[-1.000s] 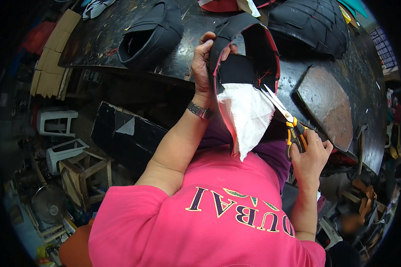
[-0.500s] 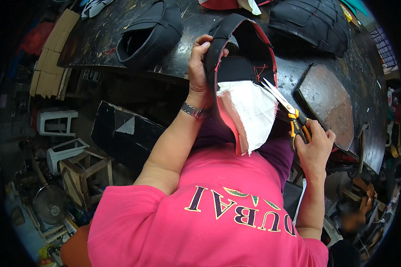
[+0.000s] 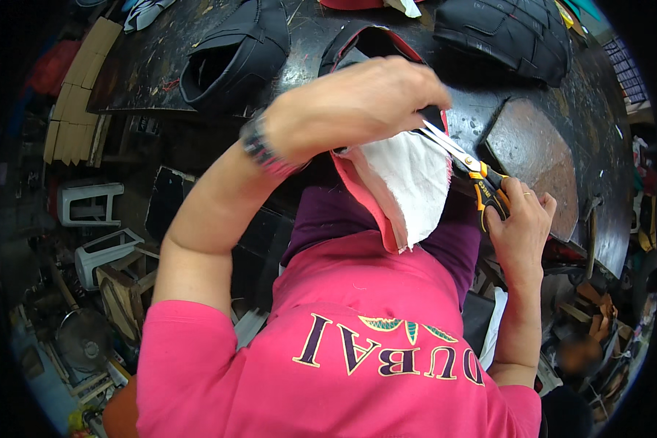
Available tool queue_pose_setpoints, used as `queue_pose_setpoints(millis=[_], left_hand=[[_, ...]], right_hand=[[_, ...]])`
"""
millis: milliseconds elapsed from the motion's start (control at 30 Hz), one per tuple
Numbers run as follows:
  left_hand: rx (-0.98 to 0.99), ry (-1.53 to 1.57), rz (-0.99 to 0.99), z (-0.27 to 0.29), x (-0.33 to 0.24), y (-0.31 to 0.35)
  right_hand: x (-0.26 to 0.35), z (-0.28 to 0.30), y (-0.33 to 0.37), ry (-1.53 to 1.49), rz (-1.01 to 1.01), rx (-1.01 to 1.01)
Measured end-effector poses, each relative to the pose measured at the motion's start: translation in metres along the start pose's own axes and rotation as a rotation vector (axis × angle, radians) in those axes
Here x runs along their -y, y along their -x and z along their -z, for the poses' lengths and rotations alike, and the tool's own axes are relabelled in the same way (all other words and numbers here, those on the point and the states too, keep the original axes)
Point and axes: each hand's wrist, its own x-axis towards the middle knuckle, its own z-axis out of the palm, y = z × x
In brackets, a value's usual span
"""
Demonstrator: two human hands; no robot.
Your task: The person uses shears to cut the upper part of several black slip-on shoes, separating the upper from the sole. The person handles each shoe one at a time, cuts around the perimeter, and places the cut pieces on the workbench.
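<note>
A black shoe upper [image 3: 336,50] with a red edge stands at the table's near edge, reaching over my lap. Its white cloth lining [image 3: 409,182] hangs out toward me. My left hand [image 3: 365,102] is across the upper, its blurred fingertips curled down near the right rim, close to the scissor tips. What those fingers touch is hidden. With my right hand [image 3: 520,230] I grip scissors [image 3: 482,174] with black, yellow and orange handles. Their blades point up and left, slightly apart, by the upper's right rim and the cloth's top edge.
On the dark table [image 3: 299,69] lie a black shoe upper [image 3: 244,51] at left and stacked black uppers [image 3: 504,36] at right. A flat brown many-sided slab [image 3: 536,168] sits right of the scissors. White plastic stools [image 3: 91,204] and a wooden stool [image 3: 128,292] stand at lower left.
My left hand has let go of the upper's left side and swung right across it, over where red threads showed. The scissors have shifted only slightly.
</note>
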Motion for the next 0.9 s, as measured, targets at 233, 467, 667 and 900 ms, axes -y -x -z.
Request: queue_pose_setpoints(millis=[233, 467, 667, 900], left_hand=[[0.128, -0.326, 0.011, -0.040, 0.024, -0.006], [0.149, -0.461, -0.072, -0.041, 0.022, -0.010], [0.090, -0.474, -0.116, -0.046, 0.020, -0.010], [0.106, -0.325, -0.068, -0.043, 0.023, -0.010]], right_hand=[[-0.003, -0.002, 0.008, -0.086, -0.109, 0.052], [-0.007, 0.000, 0.008, -0.088, -0.074, 0.026], [-0.006, -0.003, 0.004, -0.061, -0.011, -0.032], [-0.007, 0.008, -0.008, -0.052, 0.038, 0.041]])
